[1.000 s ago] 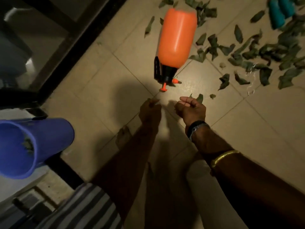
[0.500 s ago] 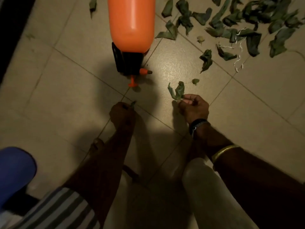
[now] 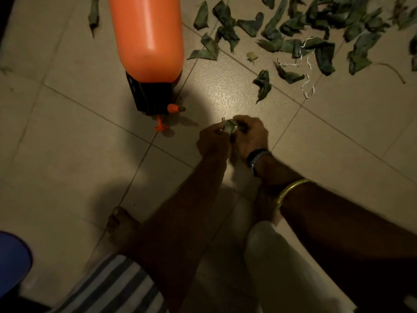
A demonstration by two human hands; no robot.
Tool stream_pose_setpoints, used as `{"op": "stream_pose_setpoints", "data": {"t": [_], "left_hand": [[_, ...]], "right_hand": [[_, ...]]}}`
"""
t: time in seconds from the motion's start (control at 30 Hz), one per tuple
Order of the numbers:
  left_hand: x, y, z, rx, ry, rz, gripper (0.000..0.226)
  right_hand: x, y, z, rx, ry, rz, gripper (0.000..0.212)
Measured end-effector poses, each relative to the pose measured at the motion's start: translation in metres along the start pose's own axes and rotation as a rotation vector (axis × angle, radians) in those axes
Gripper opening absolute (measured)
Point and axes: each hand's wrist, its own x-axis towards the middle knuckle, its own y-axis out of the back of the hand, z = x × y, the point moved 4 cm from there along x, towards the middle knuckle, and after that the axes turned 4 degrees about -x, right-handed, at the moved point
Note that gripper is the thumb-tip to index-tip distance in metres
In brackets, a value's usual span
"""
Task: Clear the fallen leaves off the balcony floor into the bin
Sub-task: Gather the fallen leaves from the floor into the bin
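Left hand (image 3: 213, 141) and right hand (image 3: 252, 136) meet above the tiled floor (image 3: 67, 143), both pinching one small leaf (image 3: 229, 127) between them, loose leaves (image 3: 293, 30) scattered far right, orange sprayer (image 3: 146, 37) lying far left, blue bin (image 3: 12, 263) near left

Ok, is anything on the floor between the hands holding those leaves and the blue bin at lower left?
Nothing visible blocks it. Both the left hand and right hand hold a leaf clump. Toward the blue bin lies bare tile; the orange sprayer lies off that line, further away. The person's own foot sits nearest it.
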Motion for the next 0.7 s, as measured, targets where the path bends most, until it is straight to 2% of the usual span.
{"op": "stream_pose_setpoints", "data": {"t": [0.1, 0.17, 0.23, 0.3, 0.37, 0.5, 0.63, 0.7], "left_hand": [[-0.007, -0.012, -0.013, -0.09, 0.113, -0.027, 0.03], [-0.019, -0.011, -0.011, -0.187, 0.213, -0.088, 0.018], [-0.039, -0.005, 0.006, -0.188, 0.228, -0.166, 0.011], [-0.063, 0.001, 0.031, -0.158, 0.197, -0.179, 0.012], [-0.087, 0.005, 0.056, -0.246, 0.188, -0.182, 0.021], [-0.136, 0.0, 0.117, -0.677, 0.334, -0.207, 0.04], [-0.174, -0.007, 0.185, -0.704, 0.315, -0.235, 0.032], [-0.188, -0.012, 0.213, -0.734, 0.321, -0.311, 0.027]], "right_hand": [[-0.012, -0.004, 0.006, 0.093, -0.031, -0.031, 0.026], [-0.023, 0.007, 0.007, 0.157, -0.075, 0.004, 0.023], [-0.038, 0.021, 0.004, 0.208, -0.098, 0.05, 0.025], [-0.056, 0.043, -0.01, 0.25, -0.111, 0.108, 0.032], [-0.071, 0.071, -0.032, 0.255, -0.092, 0.185, 0.034], [-0.09, 0.133, -0.08, 0.294, -0.031, 0.251, 0.031], [-0.096, 0.191, -0.112, 0.315, -0.039, 0.252, 0.029], [-0.095, 0.214, -0.126, 0.319, -0.007, 0.257, 0.027]]}}
